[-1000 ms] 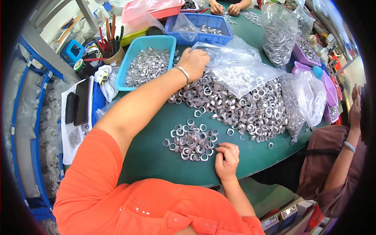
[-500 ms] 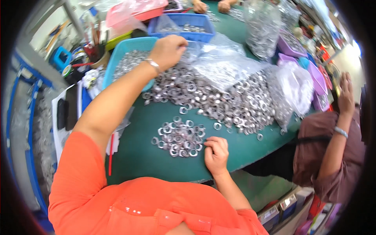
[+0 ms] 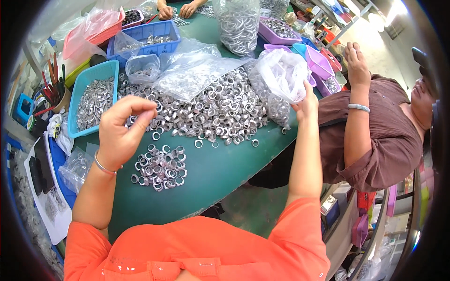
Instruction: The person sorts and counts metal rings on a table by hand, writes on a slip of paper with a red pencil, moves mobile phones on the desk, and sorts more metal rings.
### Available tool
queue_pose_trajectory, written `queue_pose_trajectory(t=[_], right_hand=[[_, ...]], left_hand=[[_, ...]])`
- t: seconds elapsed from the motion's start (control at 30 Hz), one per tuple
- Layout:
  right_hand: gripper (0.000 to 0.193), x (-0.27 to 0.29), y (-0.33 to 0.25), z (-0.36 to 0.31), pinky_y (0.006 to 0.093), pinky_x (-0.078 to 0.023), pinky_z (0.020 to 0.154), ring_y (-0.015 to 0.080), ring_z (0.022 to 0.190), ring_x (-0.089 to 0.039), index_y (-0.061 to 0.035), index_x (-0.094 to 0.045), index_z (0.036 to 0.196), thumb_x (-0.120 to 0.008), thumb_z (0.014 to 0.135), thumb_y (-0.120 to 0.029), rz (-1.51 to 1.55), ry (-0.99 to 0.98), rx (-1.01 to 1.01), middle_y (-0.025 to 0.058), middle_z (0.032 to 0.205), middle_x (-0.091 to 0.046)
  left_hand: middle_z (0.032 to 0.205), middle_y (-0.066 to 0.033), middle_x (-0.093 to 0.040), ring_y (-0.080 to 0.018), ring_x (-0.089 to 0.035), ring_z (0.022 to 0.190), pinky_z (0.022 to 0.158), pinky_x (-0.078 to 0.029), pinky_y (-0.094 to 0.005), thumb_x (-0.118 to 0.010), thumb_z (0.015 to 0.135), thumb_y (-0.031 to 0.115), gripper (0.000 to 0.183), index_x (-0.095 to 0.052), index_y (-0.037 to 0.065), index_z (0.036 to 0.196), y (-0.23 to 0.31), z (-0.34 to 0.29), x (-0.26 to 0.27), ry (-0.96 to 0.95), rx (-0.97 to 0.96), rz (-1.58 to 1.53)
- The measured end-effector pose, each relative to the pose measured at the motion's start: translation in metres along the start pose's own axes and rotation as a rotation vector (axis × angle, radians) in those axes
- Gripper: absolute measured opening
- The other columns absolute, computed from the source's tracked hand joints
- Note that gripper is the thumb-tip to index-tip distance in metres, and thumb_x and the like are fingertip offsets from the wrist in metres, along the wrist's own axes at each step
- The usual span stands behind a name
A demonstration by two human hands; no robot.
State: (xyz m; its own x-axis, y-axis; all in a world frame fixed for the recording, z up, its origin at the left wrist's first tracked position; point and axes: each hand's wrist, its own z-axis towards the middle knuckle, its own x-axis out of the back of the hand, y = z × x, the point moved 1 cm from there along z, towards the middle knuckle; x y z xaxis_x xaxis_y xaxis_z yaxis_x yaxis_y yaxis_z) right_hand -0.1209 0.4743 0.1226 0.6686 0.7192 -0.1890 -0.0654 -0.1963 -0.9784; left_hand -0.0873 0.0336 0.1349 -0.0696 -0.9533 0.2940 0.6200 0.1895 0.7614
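Observation:
My left hand [image 3: 123, 129] is raised above the table, left of the small pile of metal rings [image 3: 161, 167]. Its thumb and forefinger come together at the tips; whether anything small is between them I cannot make out. At the right, my right hand [image 3: 307, 104] grips the rim of a clear plastic bag [image 3: 283, 75], which stands with its mouth open and rings in its lower part. A big heap of silver-coloured rings [image 3: 218, 105] spreads across the table between my hands, partly under a clear plastic sheet [image 3: 190, 77].
On the left stands a turquoise basket [image 3: 116, 77] of small metal parts, behind it a blue basket [image 3: 176, 40]. A full bag of rings [image 3: 238, 28] stands at the back. A person in brown [image 3: 370, 136] sits close on the right; another person's hands [image 3: 187, 9] work at the far side.
My left hand has come back from the far baskets to near the small pile. My right hand has left that pile and taken hold of the plastic bag. The view has swung right.

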Motion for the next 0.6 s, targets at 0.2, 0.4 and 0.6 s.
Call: queue_pose_trajectory(t=[0.2,0.4,0.6], right_hand=[[0.032,-0.013,-0.029,0.036,0.0312,-0.051,0.069,0.0208,0.081,-0.063,0.0012,-0.06,0.114,-0.059,0.083,-0.007,0.005,-0.309,0.272,0.0117,0.101,-0.065],[0.019,-0.031,-0.022,-0.041,0.0251,-0.045,0.064,0.0106,0.069,-0.056,-0.0026,-0.069,0.099,-0.063,0.084,-0.012,-1.022,-0.692,0.649,0.0072,0.084,-0.066],[0.041,-0.058,-0.08,0.006,0.0336,-0.05,0.074,0.0241,0.081,-0.067,0.0027,-0.068,0.094,-0.067,0.081,-0.036,-1.04,-0.138,0.682,0.0168,0.087,-0.069]], left_hand=[[0.079,-0.0099,-0.066,-0.0204,-0.062,0.074,0.069,-0.048,-0.0288,-0.064,0.077,-0.005,0.008,-0.064,0.0,0.084,0.012,-0.018,-0.002,-0.177,-0.062,0.127],[0.078,-0.0096,-0.066,-0.0207,-0.063,0.073,0.069,-0.048,-0.029,-0.065,0.076,-0.005,0.009,-0.065,0.0,0.084,-0.002,-0.027,0.002,-0.178,0.01,0.147],[0.079,-0.0111,-0.066,-0.0221,-0.064,0.074,0.068,-0.049,-0.029,-0.067,0.074,-0.006,0.012,-0.066,0.0,0.085,0.012,-0.029,0.003,-0.162,-0.027,0.122]])
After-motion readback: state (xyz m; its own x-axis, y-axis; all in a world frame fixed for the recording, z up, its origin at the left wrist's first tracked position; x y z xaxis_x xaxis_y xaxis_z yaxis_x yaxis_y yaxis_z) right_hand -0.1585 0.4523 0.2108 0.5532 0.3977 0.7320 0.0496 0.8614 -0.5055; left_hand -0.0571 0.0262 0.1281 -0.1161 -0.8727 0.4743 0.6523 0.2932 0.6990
